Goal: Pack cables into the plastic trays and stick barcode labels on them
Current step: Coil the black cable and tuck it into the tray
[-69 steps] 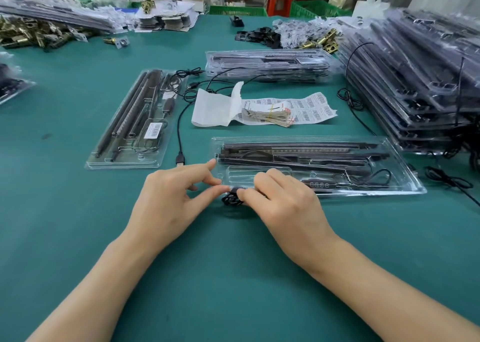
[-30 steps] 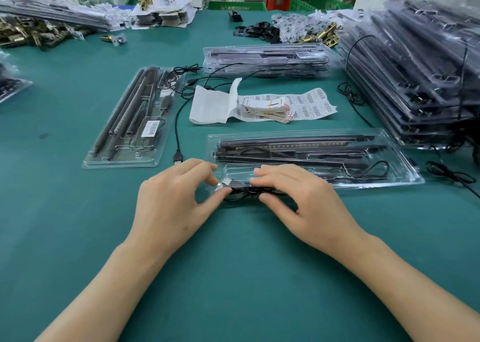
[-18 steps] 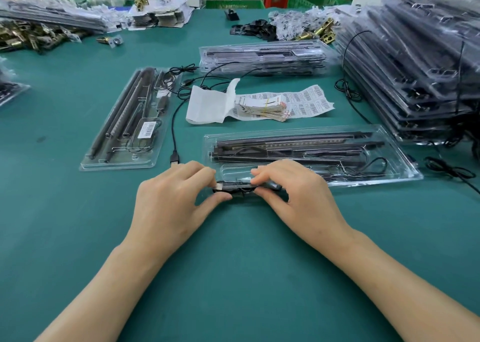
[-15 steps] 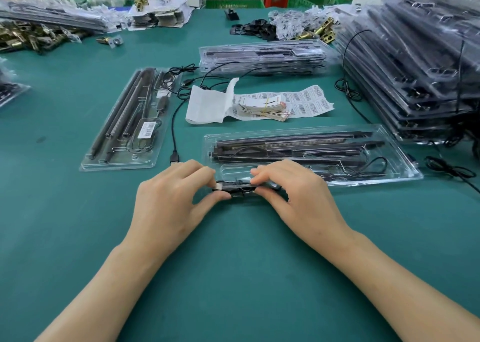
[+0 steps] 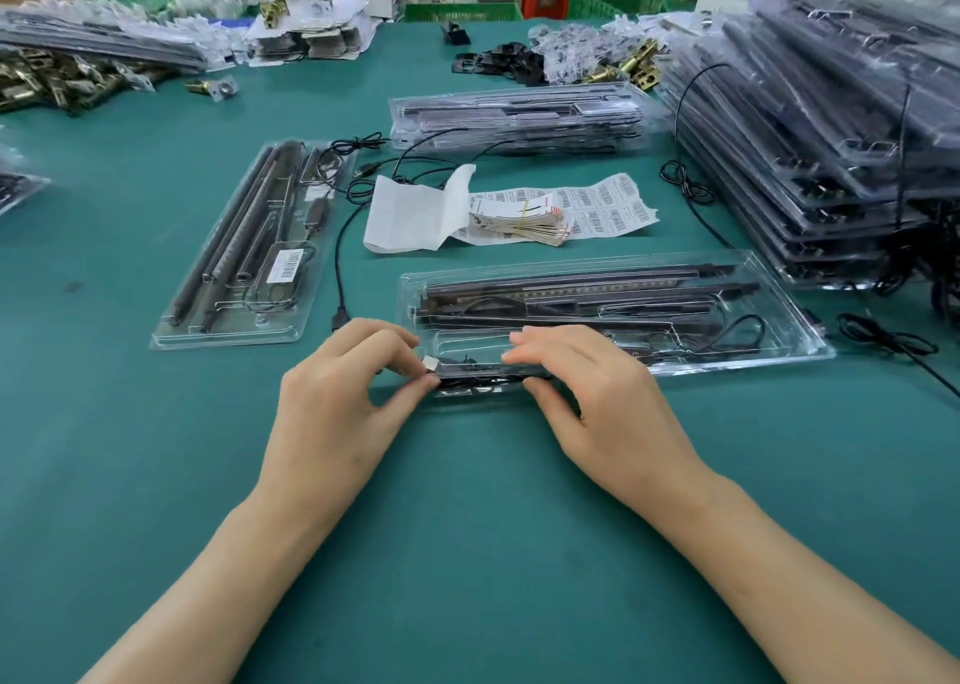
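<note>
Left hand: the left hand (image 5: 340,413) pinches the left end of a coiled black cable (image 5: 483,373) between thumb and forefinger, beside the cable's small white connector (image 5: 430,363); the other fingers are curled above.
Right hand: the right hand (image 5: 597,397) grips the right end of the coiled black cable, with the fingers pressed together on top and the thumb below.
Cable position: at the near left edge of a long clear plastic tray (image 5: 792,320); whether it sits in the compartment cannot be told.
Tray contents: dark metal bars (image 5: 582,294) lie lengthwise in the far half.
Labelled tray: a second clear plastic tray (image 5: 228,338) lies well to the left and carries a white barcode label (image 5: 287,265).
Label supply: a sheet of white barcode labels (image 5: 613,205) lies beyond the tray being packed.
Loose cable: a black USB cable (image 5: 338,262) lies between the two trays.
Surface: a green table (image 5: 467,553).
Stock: a tall stack of filled clear trays (image 5: 831,138) stands at the right.
</note>
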The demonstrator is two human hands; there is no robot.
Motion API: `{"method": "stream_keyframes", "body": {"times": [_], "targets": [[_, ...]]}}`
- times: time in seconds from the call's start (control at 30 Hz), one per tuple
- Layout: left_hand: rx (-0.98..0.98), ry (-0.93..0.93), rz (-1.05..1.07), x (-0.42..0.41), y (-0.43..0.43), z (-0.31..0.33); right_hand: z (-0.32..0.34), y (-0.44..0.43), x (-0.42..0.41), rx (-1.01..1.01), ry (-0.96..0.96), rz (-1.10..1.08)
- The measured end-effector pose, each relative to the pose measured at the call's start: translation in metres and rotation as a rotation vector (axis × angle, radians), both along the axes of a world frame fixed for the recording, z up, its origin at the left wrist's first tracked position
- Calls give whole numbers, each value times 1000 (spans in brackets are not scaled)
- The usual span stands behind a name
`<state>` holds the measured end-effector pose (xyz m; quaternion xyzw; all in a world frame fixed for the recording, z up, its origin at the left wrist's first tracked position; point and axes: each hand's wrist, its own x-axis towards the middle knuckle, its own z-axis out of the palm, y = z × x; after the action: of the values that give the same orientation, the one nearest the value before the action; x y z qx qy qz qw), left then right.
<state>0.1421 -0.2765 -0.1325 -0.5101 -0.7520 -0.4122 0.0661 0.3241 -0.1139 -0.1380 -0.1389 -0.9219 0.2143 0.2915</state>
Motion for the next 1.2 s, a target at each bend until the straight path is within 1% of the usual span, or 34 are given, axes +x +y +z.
{"method": "stream_keyframes", "body": {"times": [0.07, 0.17, 0.3, 0.43, 0.57, 0.7, 0.8, 0.9, 0.97, 1.07, 1.2], "targets": [[25, -65, 11, 2, 1, -2, 0, 0, 0, -2, -9, 4], [32, -94, 19, 5, 2, -2, 1, 1, 3, -66, -28, 6], [-19, -125, 51, 15, 8, 1, 0, 0, 3, -103, -49, -3], [-66, -78, 145, 26, 16, 3, 0, -1, 4, -139, -50, 1], [-85, -51, 193, 31, 20, 3, 3, 1, 5, -264, -13, 3], [-67, -75, 208, 33, 20, 3, 4, 14, 14, -181, 16, -109], [-72, -61, 211, 33, 21, 3, 4, 18, 18, -180, -26, -79], [-72, -63, 216, 35, 21, 3, 3, 17, 18, -153, -39, -95], [-72, -55, 221, 35, 21, 2, 4, 15, 16, -138, -41, -117], [-68, -39, 223, 35, 20, 1, 3, 11, 14, -60, -36, -170], [-56, -33, 200, 34, 20, 1, 3, 3, 9, -74, -4, -238]]}}
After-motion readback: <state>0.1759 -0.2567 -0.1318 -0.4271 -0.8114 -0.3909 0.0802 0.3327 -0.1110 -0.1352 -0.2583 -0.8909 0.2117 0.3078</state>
